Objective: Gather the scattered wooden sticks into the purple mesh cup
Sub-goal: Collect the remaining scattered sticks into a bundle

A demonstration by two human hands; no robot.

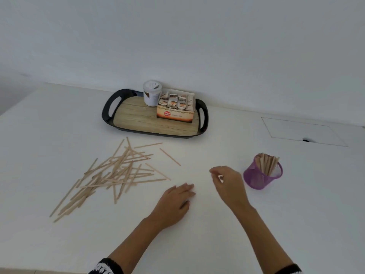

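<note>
Head: sticks (116,173) scattered beside cup (261,176).

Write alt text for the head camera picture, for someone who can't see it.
Two bare hands, left flat and right loosely curled, hover over a white table between a scattered pile of thin wooden sticks and a purple mesh cup partly filled with sticks. Behind sits a black-rimmed wood-look tray.

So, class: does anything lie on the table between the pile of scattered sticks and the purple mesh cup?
Only the person's own hands: the left hand and right hand sit between the scattered sticks and the purple mesh cup. No other object does.
</note>
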